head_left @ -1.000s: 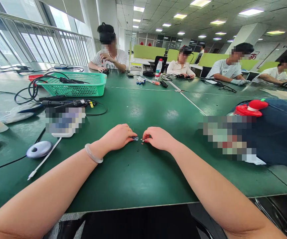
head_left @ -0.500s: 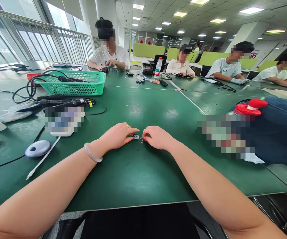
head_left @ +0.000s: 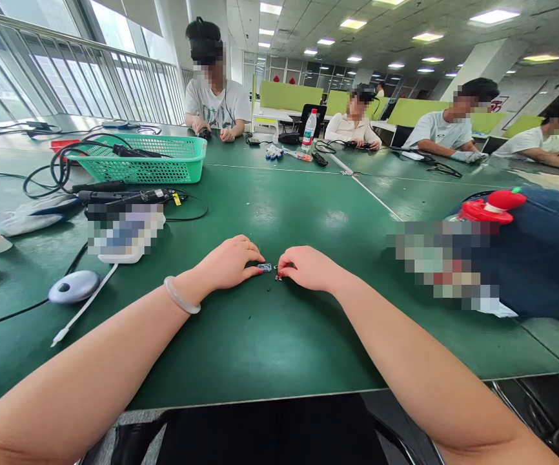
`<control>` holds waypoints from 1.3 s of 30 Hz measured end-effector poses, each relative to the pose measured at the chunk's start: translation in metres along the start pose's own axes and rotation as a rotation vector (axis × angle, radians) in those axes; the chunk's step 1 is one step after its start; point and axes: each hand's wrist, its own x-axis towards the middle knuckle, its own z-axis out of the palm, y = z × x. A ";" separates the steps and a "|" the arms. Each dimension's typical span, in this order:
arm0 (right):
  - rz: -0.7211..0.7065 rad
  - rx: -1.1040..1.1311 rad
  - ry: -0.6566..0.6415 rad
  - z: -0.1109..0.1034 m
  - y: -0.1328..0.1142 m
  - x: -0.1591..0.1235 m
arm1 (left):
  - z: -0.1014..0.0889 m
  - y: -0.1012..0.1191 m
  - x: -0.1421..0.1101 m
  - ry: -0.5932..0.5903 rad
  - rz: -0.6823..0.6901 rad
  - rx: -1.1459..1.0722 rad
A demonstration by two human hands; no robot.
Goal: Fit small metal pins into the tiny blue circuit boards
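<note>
From where I stand, taking the person's seat as the dial's centre and straight ahead as twelve, both bare hands meet at twelve o'clock over the dark green, glossy worktop (head_left: 255, 361). The left hand (head_left: 226, 263), a pale, smooth bangle (head_left: 181, 297) on its wrist, has its thumb and forefinger pinching the nine o'clock end of a small, flat, dark rectangular piece with light markings (head_left: 265, 267). At that piece's three o'clock side, just apart from it, sits the right hand (head_left: 303, 268), its fingers bunched and pinching a tiny pale-and-coppery bit (head_left: 278, 278), too small for me to make out. A small dark speck (head_left: 268, 289) lies near, on the worktop at six o'clock from the rectangular piece.

Towards ten o'clock rests a lavender, rounded disc-like object with a dark hole (head_left: 73, 287); past it, between ten and eleven, is a white-edged device with a blurred face (head_left: 134, 236). At eleven stands a mint-green, perforated plastic basket (head_left: 163, 161) holding black cables and gear. Around two o'clock sits a navy fabric bundle (head_left: 541, 258) beside a bright red lid (head_left: 485, 210). Well off, just past twelve, a clear bottle with a red cap (head_left: 309, 129) stands upright.
</note>
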 end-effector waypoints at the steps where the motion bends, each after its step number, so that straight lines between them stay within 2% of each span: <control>1: 0.003 0.001 0.002 -0.001 -0.001 0.000 | 0.000 0.000 0.000 0.002 0.004 -0.005; 7: 0.020 -0.010 -0.047 -0.002 -0.003 -0.002 | -0.002 0.001 0.000 0.021 0.009 -0.011; 12: 0.035 -0.027 -0.019 0.000 0.002 -0.001 | -0.003 0.002 0.001 0.041 0.008 0.007; 15: 0.046 -0.012 0.076 0.000 0.003 0.001 | -0.004 0.003 0.002 0.039 0.002 0.016; 19: 0.027 0.144 0.253 0.004 -0.005 0.003 | -0.005 0.004 0.002 0.041 0.000 0.044; 22: 0.030 0.246 0.311 0.009 -0.012 0.005 | -0.006 0.004 0.002 0.060 0.018 0.049; 32: 0.047 0.375 0.327 0.019 -0.013 0.009 | -0.003 0.002 0.002 0.151 0.053 0.025; 37: 0.041 0.313 0.326 0.013 -0.008 0.008 | -0.003 0.001 0.002 0.167 0.054 0.043; 39: 0.019 0.244 0.281 0.009 -0.004 0.006 | -0.004 0.001 0.002 0.164 0.050 0.052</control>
